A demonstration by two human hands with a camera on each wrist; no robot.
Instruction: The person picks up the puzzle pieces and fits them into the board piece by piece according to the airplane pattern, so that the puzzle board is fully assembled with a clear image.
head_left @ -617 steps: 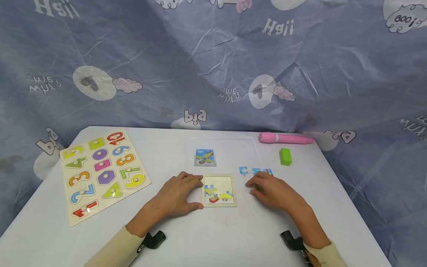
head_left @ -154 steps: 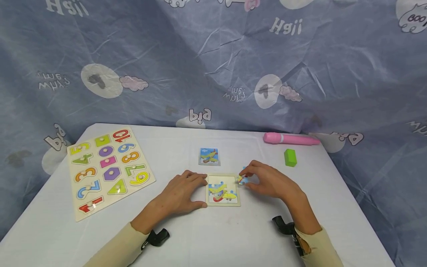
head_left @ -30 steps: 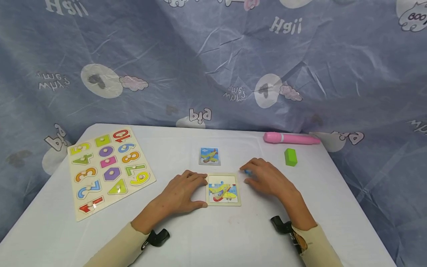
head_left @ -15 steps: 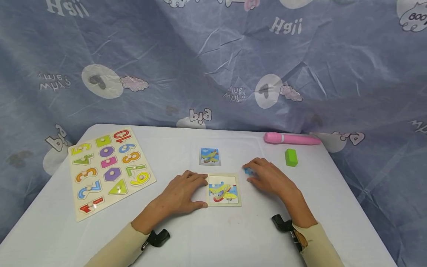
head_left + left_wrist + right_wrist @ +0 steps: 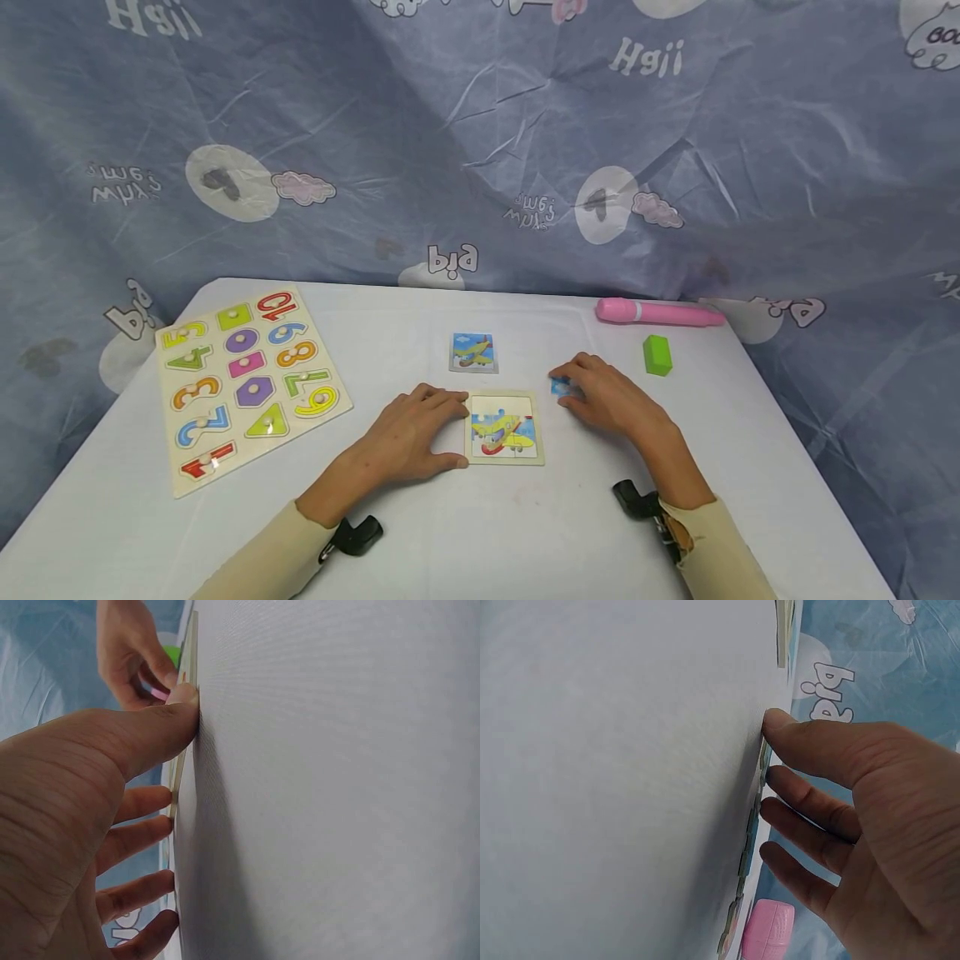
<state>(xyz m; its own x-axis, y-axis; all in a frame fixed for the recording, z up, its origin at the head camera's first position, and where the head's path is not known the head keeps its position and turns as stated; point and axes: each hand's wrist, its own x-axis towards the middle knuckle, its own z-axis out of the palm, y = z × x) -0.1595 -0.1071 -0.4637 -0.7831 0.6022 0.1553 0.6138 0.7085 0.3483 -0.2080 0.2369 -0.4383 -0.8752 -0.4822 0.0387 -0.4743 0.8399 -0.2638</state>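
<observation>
A small wooden jigsaw tray (image 5: 537, 450) lies mid-table, its lower part filled with pieces that show a yellow airplane and its top strip bare. My left hand (image 5: 405, 435) rests at the tray's left edge, thumb near the lower corner and fingers near the upper one; the left wrist view shows the fingertips against the rim. Right of the tray, my right hand (image 5: 611, 398) has thumb and index finger around a blue jigsaw piece (image 5: 560, 386) on the table. In the right wrist view several pieces (image 5: 746, 855) lie in a row beneath those fingers, partly hidden.
Behind the tray lies a square airplane picture (image 5: 473, 353). A number and shape board (image 5: 258, 443) covers the left side. At the back right are a green block (image 5: 657, 356) and a pink pen-shaped object (image 5: 660, 312). A patterned grey-blue cloth (image 5: 375, 208) hangs behind the table.
Since the oldest frame, more airplane pieces have come into the tray, one with a red stripe since five seconds ago. Lately my right hand shifts slightly right; the left hand stays at the tray.
</observation>
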